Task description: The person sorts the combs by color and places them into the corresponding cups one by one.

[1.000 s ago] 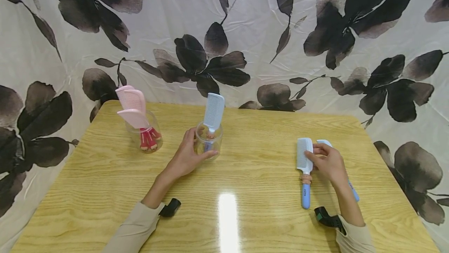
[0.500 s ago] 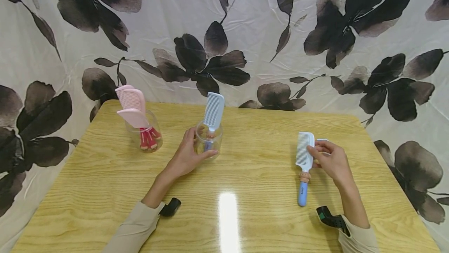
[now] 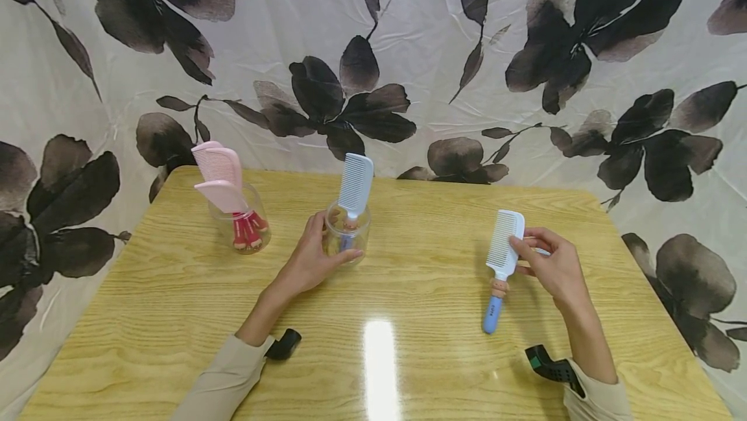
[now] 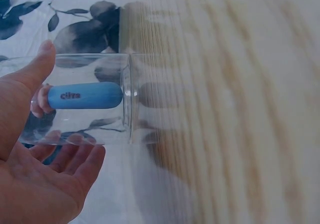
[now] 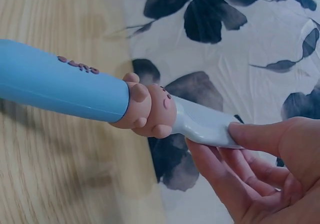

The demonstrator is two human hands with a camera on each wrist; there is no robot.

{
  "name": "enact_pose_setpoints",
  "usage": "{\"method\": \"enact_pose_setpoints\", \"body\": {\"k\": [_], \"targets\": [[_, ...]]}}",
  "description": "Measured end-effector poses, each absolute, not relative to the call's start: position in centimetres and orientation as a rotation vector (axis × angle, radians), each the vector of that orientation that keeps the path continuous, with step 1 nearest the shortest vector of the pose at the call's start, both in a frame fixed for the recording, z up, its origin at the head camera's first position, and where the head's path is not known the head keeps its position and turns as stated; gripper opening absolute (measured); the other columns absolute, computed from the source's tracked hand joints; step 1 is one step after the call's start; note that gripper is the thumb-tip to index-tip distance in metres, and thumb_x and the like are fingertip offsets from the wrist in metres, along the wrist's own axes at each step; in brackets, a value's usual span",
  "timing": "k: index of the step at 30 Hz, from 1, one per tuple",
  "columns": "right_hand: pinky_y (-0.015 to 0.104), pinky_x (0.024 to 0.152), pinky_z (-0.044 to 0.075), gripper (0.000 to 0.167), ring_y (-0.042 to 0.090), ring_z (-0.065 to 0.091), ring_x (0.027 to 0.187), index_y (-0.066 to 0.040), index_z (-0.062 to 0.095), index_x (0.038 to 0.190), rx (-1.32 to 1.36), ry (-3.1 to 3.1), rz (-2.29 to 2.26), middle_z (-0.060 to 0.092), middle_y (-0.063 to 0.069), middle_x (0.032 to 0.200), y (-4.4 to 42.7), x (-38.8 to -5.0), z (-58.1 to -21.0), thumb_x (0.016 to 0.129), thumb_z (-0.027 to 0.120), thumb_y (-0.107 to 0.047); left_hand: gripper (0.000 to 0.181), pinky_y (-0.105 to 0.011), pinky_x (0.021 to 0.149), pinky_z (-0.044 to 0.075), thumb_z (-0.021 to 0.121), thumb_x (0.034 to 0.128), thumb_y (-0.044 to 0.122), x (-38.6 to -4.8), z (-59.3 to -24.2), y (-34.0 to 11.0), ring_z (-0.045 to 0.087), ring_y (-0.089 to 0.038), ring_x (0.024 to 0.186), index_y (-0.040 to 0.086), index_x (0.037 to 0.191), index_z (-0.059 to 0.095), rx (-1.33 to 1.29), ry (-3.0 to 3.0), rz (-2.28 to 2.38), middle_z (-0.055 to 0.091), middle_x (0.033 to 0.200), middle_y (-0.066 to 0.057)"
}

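Observation:
My left hand [image 3: 309, 255] holds a clear jar [image 3: 360, 236] at mid-table, thumb and fingers to either side of it. In that jar a light blue comb [image 3: 357, 184] stands tilted, teeth up; its blue handle [image 4: 85, 95] shows through the wall in the left wrist view. My right hand [image 3: 548, 262] pinches a second blue comb [image 3: 505, 239] by its toothed end. A brown bear-like figure [image 5: 150, 108] sits at the neck of its handle, which points down and towards me. Part of another blue comb [image 3: 543, 252] shows behind my right fingers, mostly hidden.
At the left, another clear jar [image 3: 257, 204] holds several pink combs [image 3: 222, 174] with red handles downward. The wooden table [image 3: 432, 343] ends at a flowered cloth [image 3: 443, 71] behind. A bright reflection lies on the front of the tabletop.
The comb in my right hand has risen off the table, and its handle has swung left. The comb lying behind it is now mostly covered by my hand. My left hand and the jars stay put.

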State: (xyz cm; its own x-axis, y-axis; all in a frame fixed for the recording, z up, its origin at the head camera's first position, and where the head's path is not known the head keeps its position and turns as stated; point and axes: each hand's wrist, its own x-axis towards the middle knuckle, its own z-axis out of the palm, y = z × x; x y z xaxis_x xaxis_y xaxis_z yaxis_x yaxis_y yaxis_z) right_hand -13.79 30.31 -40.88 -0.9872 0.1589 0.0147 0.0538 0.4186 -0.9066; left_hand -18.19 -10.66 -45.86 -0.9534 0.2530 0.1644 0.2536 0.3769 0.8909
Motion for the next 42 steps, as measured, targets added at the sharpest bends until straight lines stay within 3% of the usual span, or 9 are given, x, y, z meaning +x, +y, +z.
{"method": "enact_pose_setpoints", "body": {"k": [9, 24, 42], "targets": [[0.034, 0.072, 0.064, 0.048, 0.006, 0.071, 0.081, 0.009, 0.055, 0.130, -0.202, -2.430, 1.728, 0.065, -0.004, 0.096, 29.2, -14.0, -40.6, 0.099, 0.071, -0.023, 0.092, -0.061, 0.115, 0.036, 0.086, 0.0860, 0.021, -18.2, -46.0, -10.7, 0.041, -0.040, 0.139, 0.000, 0.154, 0.028, -0.486, -2.600, -1.682, 0.036, 0.148, -0.024], [0.033, 0.068, 0.063, 0.030, 0.011, 0.074, 0.077, 0.002, 0.064, 0.118, -0.152, -2.070, 1.949, 0.067, 0.003, 0.096, 26.3, -15.5, -39.0, 0.094, 0.076, -0.011, 0.093, -0.060, 0.116, 0.036, 0.087, 0.0854, 0.021, -18.2, -45.8, -10.5, 0.041, -0.040, 0.138, 0.000, 0.154, 0.027, -0.469, -2.612, -1.675, 0.035, 0.148, -0.024], [0.033, 0.066, 0.063, 0.025, 0.015, 0.074, 0.075, 0.004, 0.068, 0.117, 0.009, -1.826, 2.004, 0.069, 0.009, 0.094, 22.9, -17.1, -37.1, 0.094, 0.074, -0.004, 0.093, -0.059, 0.115, 0.038, 0.087, 0.0852, 0.020, -18.2, -45.9, -10.6, 0.042, -0.039, 0.137, 0.000, 0.154, 0.028, -0.465, -2.620, -1.651, 0.035, 0.148, -0.024]]}}
